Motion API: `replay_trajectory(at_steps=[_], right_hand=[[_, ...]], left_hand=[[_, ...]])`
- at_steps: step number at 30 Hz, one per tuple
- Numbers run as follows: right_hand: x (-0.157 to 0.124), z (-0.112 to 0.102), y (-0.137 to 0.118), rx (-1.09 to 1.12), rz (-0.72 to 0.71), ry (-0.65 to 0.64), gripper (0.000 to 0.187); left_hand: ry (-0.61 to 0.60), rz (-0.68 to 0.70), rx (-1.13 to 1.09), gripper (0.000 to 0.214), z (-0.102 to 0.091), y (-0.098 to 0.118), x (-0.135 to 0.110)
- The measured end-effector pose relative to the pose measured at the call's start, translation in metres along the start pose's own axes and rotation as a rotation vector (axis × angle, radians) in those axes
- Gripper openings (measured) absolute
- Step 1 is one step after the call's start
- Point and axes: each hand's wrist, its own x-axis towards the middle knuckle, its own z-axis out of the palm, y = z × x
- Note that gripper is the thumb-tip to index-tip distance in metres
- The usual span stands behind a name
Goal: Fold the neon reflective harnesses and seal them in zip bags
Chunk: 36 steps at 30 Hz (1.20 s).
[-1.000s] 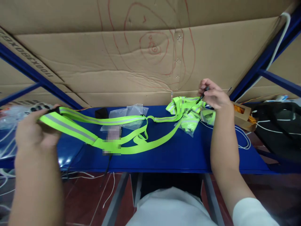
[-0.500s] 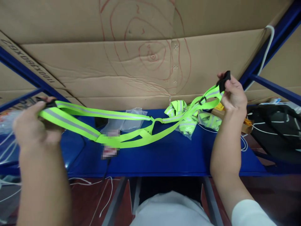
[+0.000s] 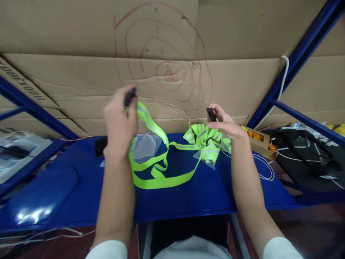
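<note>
A neon-yellow reflective strap harness [image 3: 164, 182] with grey stripes hangs slack in loops between my hands, over the blue table. My left hand [image 3: 121, 118] is closed round a black buckle [image 3: 130, 96] at one end of it, raised in front of the cardboard. On the right, my right hand [image 3: 225, 122] pinches another black buckle [image 3: 211, 115], lower down. Just below and behind that hand lies a heap of similar reflective straps [image 3: 211, 151], partly in clear plastic. Under the harness a clear plastic bag [image 3: 145, 146] lies flat.
A cardboard wall [image 3: 88, 86] with red hand-drawn rings stands behind the blue table [image 3: 183, 201]. Blue frame bars [image 3: 296, 64] slope at both sides. At right are a small carton [image 3: 260, 144], white cable [image 3: 269, 172] and black bag [image 3: 304, 154]. A dark object [image 3: 101, 146] sits left.
Both hands have come inward, the left one far to the right and up, the right one left and slightly down. The harness, stretched wide before, now sags in loose loops.
</note>
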Motion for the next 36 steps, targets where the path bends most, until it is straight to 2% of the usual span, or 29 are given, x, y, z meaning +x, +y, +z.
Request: replay_trajectory(at_steps=[2,5,7,10,16,23,30,36], right_hand=[[0.001,0.011,-0.005,-0.233,-0.044,0.024,0.057],[0.004,0.026,-0.015,-0.446,-0.192,0.033,0.053],[0.004,0.035,-0.023,-0.481,-0.283,-0.034,0.058],[0.0,0.047,-0.036,-0.429,-0.312,-0.129,0.069],[-0.008,0.063,-0.049,-0.314,-0.305,-0.228,0.076],[-0.01,0.063,-0.051,-0.315,-0.296,-0.296,0.078],[-0.009,0.062,-0.051,-0.297,-0.293,-0.324,0.078],[-0.006,0.064,-0.047,-0.308,-0.301,-0.281,0.077]], left_hand=[[-0.153,0.082,-0.031,0.038,0.015,0.008,-0.003],[-0.286,0.15,-0.104,0.056,0.034,0.011,-0.008],[-0.377,0.188,-0.154,0.065,0.043,0.01,-0.011],[-0.477,0.231,-0.224,0.07,0.049,0.009,-0.014],[-0.473,0.276,-0.286,0.077,0.047,0.011,-0.018],[-0.469,0.335,-0.357,0.074,0.047,0.014,-0.02],[-0.505,0.353,-0.393,0.068,0.05,0.015,-0.021],[-0.546,0.346,-0.407,0.073,0.057,0.029,-0.031]])
